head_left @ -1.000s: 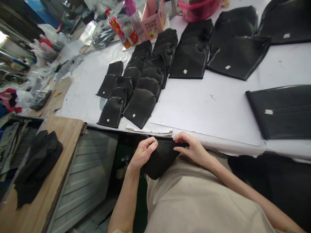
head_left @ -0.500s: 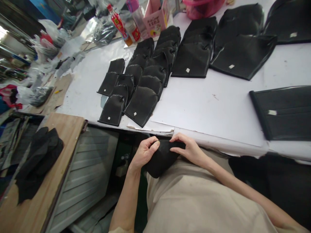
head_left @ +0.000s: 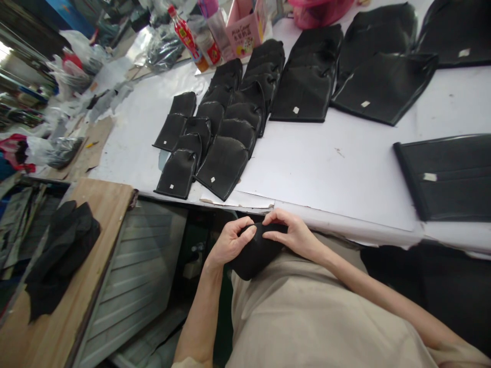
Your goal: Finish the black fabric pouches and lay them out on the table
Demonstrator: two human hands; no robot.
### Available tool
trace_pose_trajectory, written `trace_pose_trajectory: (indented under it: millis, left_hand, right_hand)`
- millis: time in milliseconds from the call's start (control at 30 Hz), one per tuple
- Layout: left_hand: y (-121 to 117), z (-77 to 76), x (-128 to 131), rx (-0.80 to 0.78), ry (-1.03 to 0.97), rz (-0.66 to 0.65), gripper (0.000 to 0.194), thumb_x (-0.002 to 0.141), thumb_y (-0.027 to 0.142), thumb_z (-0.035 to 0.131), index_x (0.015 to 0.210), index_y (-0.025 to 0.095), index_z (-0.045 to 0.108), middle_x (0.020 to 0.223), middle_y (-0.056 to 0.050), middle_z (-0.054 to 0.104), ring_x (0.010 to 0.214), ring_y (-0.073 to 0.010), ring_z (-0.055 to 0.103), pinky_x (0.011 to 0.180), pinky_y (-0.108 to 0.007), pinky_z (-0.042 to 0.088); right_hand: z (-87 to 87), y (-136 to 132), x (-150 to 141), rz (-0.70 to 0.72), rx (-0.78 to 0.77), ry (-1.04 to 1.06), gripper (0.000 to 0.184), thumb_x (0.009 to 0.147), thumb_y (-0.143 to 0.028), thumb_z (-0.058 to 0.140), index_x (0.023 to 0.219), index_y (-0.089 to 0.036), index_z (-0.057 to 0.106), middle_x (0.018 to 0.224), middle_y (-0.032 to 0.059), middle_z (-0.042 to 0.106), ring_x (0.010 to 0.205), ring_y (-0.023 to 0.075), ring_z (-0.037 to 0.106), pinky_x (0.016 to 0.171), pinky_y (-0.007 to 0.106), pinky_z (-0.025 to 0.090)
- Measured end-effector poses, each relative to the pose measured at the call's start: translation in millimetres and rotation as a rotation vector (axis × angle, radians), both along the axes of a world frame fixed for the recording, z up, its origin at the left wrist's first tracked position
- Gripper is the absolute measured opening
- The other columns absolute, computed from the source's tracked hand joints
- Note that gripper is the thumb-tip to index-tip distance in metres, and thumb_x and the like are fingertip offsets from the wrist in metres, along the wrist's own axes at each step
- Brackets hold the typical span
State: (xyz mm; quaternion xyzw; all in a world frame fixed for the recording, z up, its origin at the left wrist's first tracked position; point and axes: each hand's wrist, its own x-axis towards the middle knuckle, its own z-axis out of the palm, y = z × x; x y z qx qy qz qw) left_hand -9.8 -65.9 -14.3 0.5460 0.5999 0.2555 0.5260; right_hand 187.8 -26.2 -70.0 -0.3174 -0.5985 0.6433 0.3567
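Observation:
A small black leather-like piece hangs in front of my body, just below the table's front edge. My left hand pinches its top edge at the left, thumb uppermost. At the right, my right hand holds the same edge between thumb and fingers. Only a short gap separates the two hands. The part of the piece under my right hand is hidden. Beyond them, several similar black pieces with small white labels lie in overlapping rows, the nearest being a labelled black piece.
A white-covered table stretches ahead. Larger black panels lie at the right. A red-labelled bottle, a pink box and a pink basket stand at the back. Black scraps rest on a wooden board at left.
Both hands have drawn slightly closer together along the top edge of the black piece. My right hand has shifted a little left; the table's contents stay put.

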Motion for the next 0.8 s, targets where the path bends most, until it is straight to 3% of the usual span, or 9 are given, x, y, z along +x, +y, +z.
trace_pose_trajectory:
  millis: [367, 600, 700, 800]
  left_hand:
    - [2.5, 1.4, 3.4, 0.053, 0.01, -0.056, 0.029, 0.093, 0.035, 0.051, 0.073, 0.015, 0.053, 0.069, 0.003, 0.04, 0.064, -0.01, 0.037, 0.06, -0.022, 0.033]
    - [1.7, 0.1, 5.4, 0.05, 0.001, -0.079, 0.029, 0.094, 0.034, 0.052, 0.071, 0.015, 0.051, 0.068, 0.003, 0.039, 0.064, -0.0097, 0.036, 0.06, -0.022, 0.032]
    - [2.6, -0.6, 5.5, 0.043, -0.001, -0.064, 0.028, 0.093, 0.034, 0.052, 0.072, 0.015, 0.051, 0.068, 0.003, 0.04, 0.064, -0.0099, 0.036, 0.059, -0.022, 0.032]
    - [3.0, -2.7, 5.7, 0.024, 0.02, -0.01, 0.028, 0.093, 0.035, 0.052, 0.073, 0.015, 0.052, 0.068, 0.003, 0.04, 0.064, -0.0101, 0.036, 0.058, -0.022, 0.032]
  right_hand:
    - [5.7, 7.0, 2.7, 0.071, -0.014, -0.069, 0.012, 0.078, -0.02, 0.073, 0.085, -0.019, 0.064, 0.084, 0.0003, 0.064, 0.081, 0.0166, 0.059, 0.077, 0.029, 0.047]
    - [3.9, 12.7, 2.0, 0.146, -0.029, -0.112, 0.004, 0.085, -0.019, 0.063, 0.082, -0.017, 0.062, 0.077, 0.0001, 0.064, 0.071, 0.0145, 0.058, 0.067, 0.026, 0.046]
    - [4.1, 12.7, 3.4, 0.16, 0.13, -0.133, 0.005, 0.087, -0.015, 0.06, 0.083, -0.018, 0.059, 0.081, 0.0008, 0.062, 0.074, 0.0147, 0.058, 0.069, 0.027, 0.047]
    - [6.6, 9.5, 4.9, 0.112, 0.414, -0.176, 0.008, 0.09, -0.013, 0.055, 0.085, -0.019, 0.056, 0.099, 0.0064, 0.062, 0.09, 0.0178, 0.059, 0.08, 0.032, 0.05]
